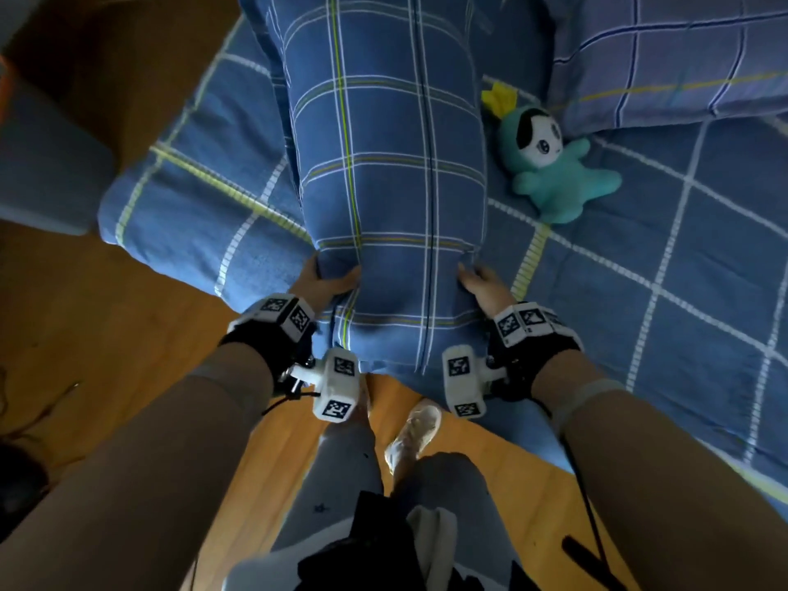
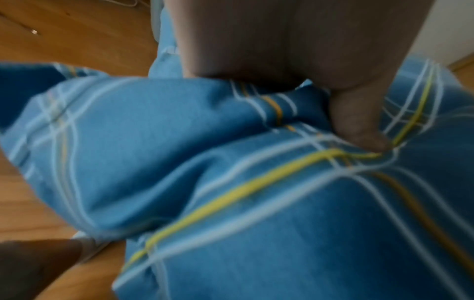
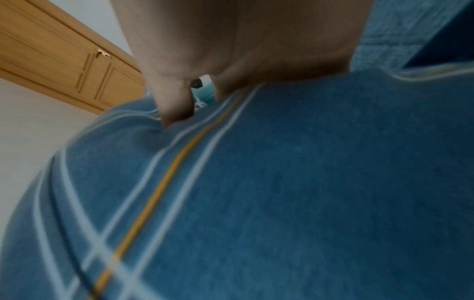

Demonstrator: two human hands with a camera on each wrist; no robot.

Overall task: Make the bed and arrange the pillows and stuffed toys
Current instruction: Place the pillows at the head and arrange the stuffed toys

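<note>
Pillow (image 1: 383,164) lies lengthwise on the bed (image 1: 639,292), soft and light. Your left hand (image 1: 326,281) and right hand (image 1: 484,283) pinch its near corners; keep hold there, it will sag.

A home bedroom is shown. A bed (image 1: 639,292) dressed in blue plaid bedding fills the frame's centre and right, with pillows (image 1: 383,142) and a teal stuffed toy (image 1: 554,172) laid on it. Wooden flooring (image 1: 106,334) is seen lower left, and a panelled wooden door (image 3: 51,67) upper left.
</note>
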